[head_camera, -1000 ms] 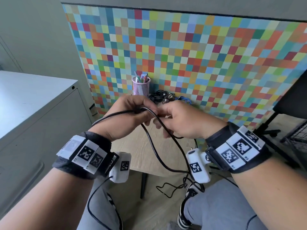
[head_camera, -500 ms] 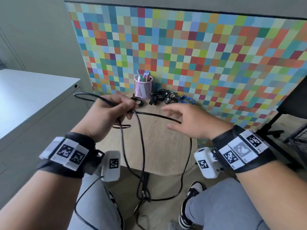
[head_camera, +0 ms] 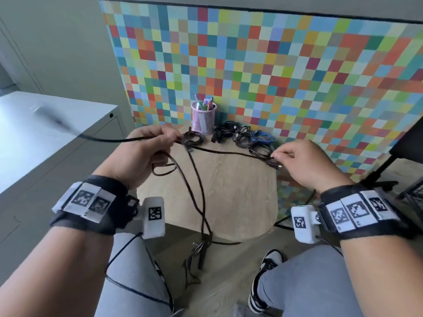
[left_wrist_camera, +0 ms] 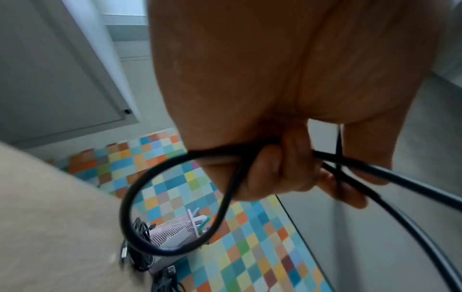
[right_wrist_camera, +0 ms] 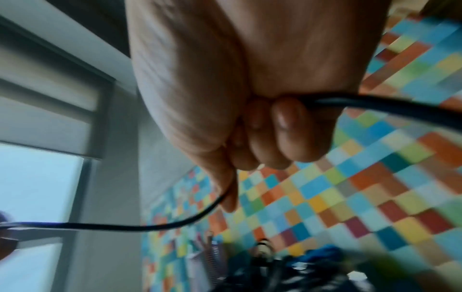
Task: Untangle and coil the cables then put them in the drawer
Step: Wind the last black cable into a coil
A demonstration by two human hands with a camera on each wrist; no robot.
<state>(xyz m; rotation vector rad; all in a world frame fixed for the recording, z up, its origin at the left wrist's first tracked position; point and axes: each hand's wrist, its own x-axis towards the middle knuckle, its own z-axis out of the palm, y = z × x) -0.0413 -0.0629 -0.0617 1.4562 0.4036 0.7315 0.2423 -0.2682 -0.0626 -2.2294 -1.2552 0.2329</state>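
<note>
Above the round table [head_camera: 240,202], the black cable [head_camera: 229,152] is now drawn taut: gripped in the left hand [head_camera: 139,156], plug end pinched by the right hand [head_camera: 306,163] (empty half a second ago). Untangling is judged underway; coiling remains.

I hold one long black cable [head_camera: 225,153] stretched across, above the round wooden counter [head_camera: 238,197]. My left hand [head_camera: 139,156] is on the left side and my right hand [head_camera: 304,163] is on the right. More of the cable hangs down from my left grip, past the near edge of the counter. At the back of the counter stands a pink mesh pen cup [head_camera: 203,118]. Right of the cup lies a pile of coiled cables [head_camera: 242,136]. Behind them stands a checkered board [head_camera: 274,72]. A grey cabinet [head_camera: 45,138] is far left.
</note>
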